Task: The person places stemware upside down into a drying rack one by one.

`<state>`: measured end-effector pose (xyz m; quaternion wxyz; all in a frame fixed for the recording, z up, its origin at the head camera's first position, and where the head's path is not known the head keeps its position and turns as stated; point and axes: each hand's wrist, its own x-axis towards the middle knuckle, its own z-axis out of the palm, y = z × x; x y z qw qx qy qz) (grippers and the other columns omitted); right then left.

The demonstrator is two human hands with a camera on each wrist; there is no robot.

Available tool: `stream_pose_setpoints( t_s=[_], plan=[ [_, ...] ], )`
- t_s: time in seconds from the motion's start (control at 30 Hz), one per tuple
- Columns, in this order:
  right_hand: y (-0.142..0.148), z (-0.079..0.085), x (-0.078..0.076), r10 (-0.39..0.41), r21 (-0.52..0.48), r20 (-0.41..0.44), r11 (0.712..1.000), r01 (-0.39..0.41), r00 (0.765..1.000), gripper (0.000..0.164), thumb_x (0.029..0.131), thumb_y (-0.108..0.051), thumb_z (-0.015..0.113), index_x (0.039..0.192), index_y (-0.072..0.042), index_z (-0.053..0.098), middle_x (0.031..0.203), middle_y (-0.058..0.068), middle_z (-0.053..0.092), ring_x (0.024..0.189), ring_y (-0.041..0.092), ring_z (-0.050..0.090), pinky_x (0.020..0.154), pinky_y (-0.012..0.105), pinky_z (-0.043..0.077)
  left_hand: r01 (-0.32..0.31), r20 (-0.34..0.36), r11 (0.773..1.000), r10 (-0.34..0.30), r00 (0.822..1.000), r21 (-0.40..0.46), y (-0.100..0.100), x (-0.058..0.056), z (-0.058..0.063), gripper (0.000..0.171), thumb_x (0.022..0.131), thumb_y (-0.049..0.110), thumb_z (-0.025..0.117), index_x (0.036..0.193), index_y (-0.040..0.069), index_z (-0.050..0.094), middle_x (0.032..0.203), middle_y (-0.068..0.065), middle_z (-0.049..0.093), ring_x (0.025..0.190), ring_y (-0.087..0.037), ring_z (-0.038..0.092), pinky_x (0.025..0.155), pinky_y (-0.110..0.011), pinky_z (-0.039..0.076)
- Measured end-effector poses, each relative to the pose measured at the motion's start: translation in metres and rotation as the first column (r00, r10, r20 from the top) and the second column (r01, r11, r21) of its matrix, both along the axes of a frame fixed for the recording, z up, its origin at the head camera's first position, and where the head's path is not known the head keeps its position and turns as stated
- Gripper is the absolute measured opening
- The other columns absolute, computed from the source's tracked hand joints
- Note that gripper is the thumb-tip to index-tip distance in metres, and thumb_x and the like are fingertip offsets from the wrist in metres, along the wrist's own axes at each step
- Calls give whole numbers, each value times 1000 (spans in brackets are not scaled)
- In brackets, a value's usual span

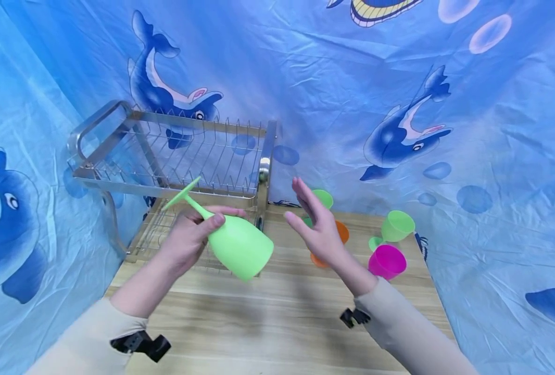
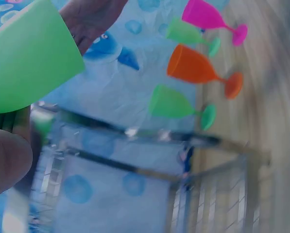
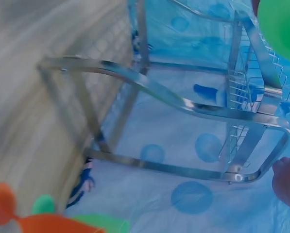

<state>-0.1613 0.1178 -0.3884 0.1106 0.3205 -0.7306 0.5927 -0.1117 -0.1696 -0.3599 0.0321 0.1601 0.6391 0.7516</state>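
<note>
a blue dolphin-print curtain is hung behind the wooden tabletop, and a metal rack is set toward its back left corner. in front of the rack, a light green goblet is held up off the tabletop, tilted, foot toward the rack, mouth down to the right. it is grasped by the left hand, the grip pinched where stem meets bowl; by the right hand, fingers straight, nothing is held. toward the right edge, a pink goblet and a second green goblet are stood; between them and the rack, an orange goblet and, nearer the back edge, a third green goblet. the step in hand is judged to be carrying or turning; next, a steady wrist and clearance from the front rail seem called for.
</note>
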Motion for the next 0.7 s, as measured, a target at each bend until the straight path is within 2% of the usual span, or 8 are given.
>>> stream_pose_setpoints(
  t_s=[0.13,0.3,0.4,0.57,0.7],
  plan=[
    [-27,11,-22,-70,14,-83,997,71,994,75,104,-12,70,168,-10,30,173,-1,33,158,17,34,128,34,32,-13,-17,997,11,1000,-79,-18,-4,33,18,107,17,68,115,20,84,119,-2,80,117,-21,73,96,-31,60],
    [-49,17,-42,-167,45,-94,984,172,981,78,105,-23,71,170,-15,29,174,0,30,159,14,32,127,30,32,-29,-17,987,27,999,-157,-40,-15,71,20,108,15,66,122,13,81,120,-1,80,118,-20,72,96,-30,61],
    [-57,18,-48,-214,57,-94,974,220,972,79,104,-27,72,170,-16,30,174,4,32,159,16,33,127,31,33,-40,-7,977,40,999,-208,-56,-25,93,22,108,17,65,125,13,79,122,0,79,120,-18,71,96,-27,60],
    [-70,20,-53,-242,69,-98,966,249,965,82,104,-32,73,170,-13,28,175,2,30,160,16,30,129,37,30,-106,-7,951,109,994,-291,-84,-47,128,24,108,21,68,128,13,78,121,2,79,122,-14,67,93,-21,58],
    [-79,18,-57,-269,67,-121,958,279,955,82,104,-31,73,169,-10,29,175,5,30,159,17,30,130,39,30,-156,-17,928,160,987,-338,-106,-67,150,30,105,25,71,131,13,77,120,5,79,122,-11,65,90,-17,56]
  ],
)
